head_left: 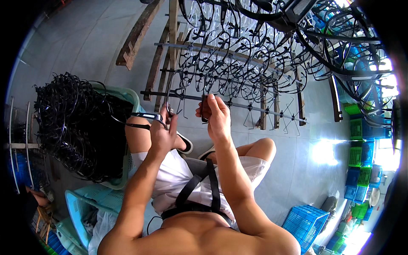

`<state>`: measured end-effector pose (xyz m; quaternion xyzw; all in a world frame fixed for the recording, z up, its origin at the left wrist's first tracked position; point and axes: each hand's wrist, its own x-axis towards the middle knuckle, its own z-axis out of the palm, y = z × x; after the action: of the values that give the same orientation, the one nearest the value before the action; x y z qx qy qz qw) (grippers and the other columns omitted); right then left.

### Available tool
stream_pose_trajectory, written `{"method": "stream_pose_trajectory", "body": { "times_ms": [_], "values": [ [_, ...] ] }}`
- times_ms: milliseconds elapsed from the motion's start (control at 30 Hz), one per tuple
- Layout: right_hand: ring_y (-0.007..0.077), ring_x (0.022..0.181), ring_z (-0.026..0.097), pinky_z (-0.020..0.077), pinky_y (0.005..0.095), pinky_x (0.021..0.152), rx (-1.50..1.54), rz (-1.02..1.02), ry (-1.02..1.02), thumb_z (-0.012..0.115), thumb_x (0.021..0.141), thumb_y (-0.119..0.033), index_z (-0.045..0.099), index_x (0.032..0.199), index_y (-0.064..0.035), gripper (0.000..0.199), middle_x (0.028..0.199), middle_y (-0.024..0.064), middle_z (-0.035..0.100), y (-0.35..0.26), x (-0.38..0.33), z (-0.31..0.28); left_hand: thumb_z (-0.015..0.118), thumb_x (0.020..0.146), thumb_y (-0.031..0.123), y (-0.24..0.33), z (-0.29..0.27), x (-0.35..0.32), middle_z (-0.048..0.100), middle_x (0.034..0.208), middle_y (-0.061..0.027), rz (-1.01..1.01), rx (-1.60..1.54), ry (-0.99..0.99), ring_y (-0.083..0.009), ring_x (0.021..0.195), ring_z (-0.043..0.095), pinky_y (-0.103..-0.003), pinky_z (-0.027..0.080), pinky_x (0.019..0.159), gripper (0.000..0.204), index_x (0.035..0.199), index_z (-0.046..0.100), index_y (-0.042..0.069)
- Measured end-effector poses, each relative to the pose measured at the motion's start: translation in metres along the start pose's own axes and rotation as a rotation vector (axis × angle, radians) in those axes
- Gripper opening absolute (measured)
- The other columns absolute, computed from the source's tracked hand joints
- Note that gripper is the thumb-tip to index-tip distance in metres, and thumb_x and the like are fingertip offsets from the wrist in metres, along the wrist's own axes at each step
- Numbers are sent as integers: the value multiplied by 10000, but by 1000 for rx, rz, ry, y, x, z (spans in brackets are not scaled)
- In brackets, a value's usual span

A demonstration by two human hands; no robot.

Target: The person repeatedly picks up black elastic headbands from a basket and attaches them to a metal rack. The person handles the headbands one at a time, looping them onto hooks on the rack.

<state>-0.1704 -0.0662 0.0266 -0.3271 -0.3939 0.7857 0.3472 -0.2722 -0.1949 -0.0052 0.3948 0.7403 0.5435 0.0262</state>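
Note:
My left hand is closed around glossy black curved plastic pieces, with a pale panel on one of them. These stick out to the left of the hand and up past the fingers. At the rack's front rod, my right hand has its fingers bent round the end of a dark piece; its full shape is hidden. Rows of similar black curved pieces hang on the rack behind the hands. The rods carry thin wire hooks, some of them bare.
Left of my leg, a pale green basket holds a tangled heap of black pieces. Light blue baskets stand below it. Wooden bars frame the rack. A blue crate sits lower right, with stacked crates along the right side.

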Motion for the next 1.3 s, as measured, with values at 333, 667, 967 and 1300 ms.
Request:
{"method": "stream_pose_trajectory", "body": {
  "times_ms": [333,667,967,1300],
  "values": [
    [181,782,640,532,289,730,-263,95,-72,552,931,-273,618,927,48,328,848,102,631,-12,-9,-15,588,885,96,-4,12,-3,588,828,-137,24,16,61,-214,708,594,-296,489,600,424,1258,458,-57],
    [132,700,608,521,264,672,-328,72,-50,545,932,-292,631,920,52,355,811,69,628,-24,-10,-13,583,881,73,-4,13,-7,628,810,-125,-38,27,66,-213,708,636,-298,505,617,411,1259,473,-45],
    [315,971,528,467,393,778,-1085,-672,146,633,831,-164,501,1175,-3,402,1118,197,497,-34,-55,16,519,927,111,40,-40,-31,587,787,-104,-333,-350,28,-156,650,582,-266,466,570,273,1117,465,-77],
    [361,1115,416,380,405,926,-1143,-841,-360,675,790,-442,420,1252,37,713,1234,224,386,-57,-115,3,433,979,203,127,-79,-43,588,707,-50,-604,-612,-632,-118,632,595,-266,472,515,183,960,496,32]
  ]
}}
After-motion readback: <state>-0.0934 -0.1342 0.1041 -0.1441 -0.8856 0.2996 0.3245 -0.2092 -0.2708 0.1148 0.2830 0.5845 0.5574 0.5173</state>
